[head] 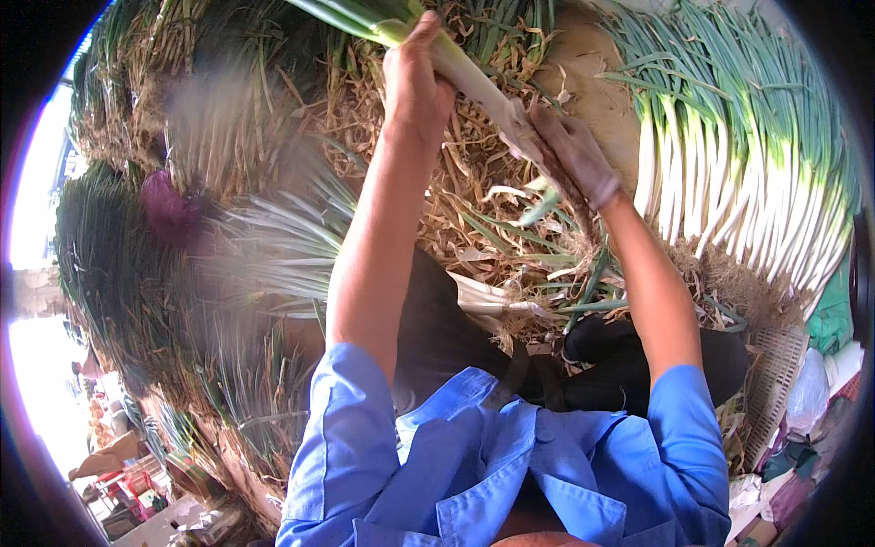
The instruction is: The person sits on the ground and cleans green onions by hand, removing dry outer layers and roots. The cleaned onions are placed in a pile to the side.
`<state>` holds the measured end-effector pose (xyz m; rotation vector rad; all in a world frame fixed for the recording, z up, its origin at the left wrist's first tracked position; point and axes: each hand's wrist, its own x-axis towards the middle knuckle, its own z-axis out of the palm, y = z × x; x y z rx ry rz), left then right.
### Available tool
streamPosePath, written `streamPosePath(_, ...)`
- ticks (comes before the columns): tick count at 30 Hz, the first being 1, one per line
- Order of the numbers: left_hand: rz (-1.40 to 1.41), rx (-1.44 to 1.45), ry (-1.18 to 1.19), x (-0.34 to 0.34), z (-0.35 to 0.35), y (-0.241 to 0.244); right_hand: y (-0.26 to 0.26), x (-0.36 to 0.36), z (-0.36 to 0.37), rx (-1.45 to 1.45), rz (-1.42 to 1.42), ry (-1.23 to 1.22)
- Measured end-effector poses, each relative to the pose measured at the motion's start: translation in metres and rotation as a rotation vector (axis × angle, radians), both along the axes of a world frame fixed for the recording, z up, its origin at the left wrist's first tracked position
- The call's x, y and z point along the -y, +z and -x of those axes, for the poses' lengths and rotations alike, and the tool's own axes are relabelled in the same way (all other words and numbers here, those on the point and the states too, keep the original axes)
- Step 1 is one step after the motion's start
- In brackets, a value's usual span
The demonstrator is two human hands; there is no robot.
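Note:
A large green onion (478, 81) slants across the space in front of me, its green leaves at the upper left and its roots at the lower right. My left hand (415, 85) is closed around the stalk just below the leaves, thumb along the top. Lower down, my right hand (581, 154), which seems to wear a thin pale glove, grips the stalk's side where a brown, dirty outer layer hangs loose. Beneath both hands spreads a heap of dry onion husks (472, 167). Several white-stemmed onions (489, 297) lie by my knees, partly hidden by my left arm.
Cleaned green onions (724, 164) stand in a row at the right, roots towards me. Uncleaned bundles (137, 273) are stacked at the left, with a purple plastic bag (167, 205) among them. A plastic crate (772, 390) sits beside my right knee.

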<state>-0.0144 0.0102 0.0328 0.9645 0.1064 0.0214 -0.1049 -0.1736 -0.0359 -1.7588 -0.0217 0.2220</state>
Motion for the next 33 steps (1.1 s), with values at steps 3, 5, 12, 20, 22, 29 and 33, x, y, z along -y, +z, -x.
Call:
streamPosePath(3,0.012,-0.066,0.119,-0.035,-0.033,-0.021,-0.023,0.03,0.03,-0.086,0.348,0.03)
streamPosePath(5,0.045,-0.05,0.161,-0.063,-0.055,-0.039,-0.043,0.043,0.052,0.01,0.479,-0.03)
streamPosePath(12,-0.008,-0.233,0.488,-0.133,-0.055,-0.051,-0.163,0.182,0.192,-0.434,1.16,0.045)
streamPosePath(20,-0.116,-0.275,0.529,-0.17,-0.05,-0.053,-0.062,0.121,0.115,-0.639,1.14,0.084)
streamPosePath(22,-0.071,-0.189,0.488,-0.163,-0.056,-0.058,-0.056,0.099,0.089,-0.196,0.976,-0.048)
streamPosePath(29,-1.265,0.189,0.432,-0.204,-0.002,-0.052,-0.039,-0.079,0.014,0.444,0.506,0.175)
streamPosePath(33,-0.753,-0.291,0.296,-0.257,0.059,-0.017,-0.028,-0.107,0.04,-0.049,-0.005,0.502)
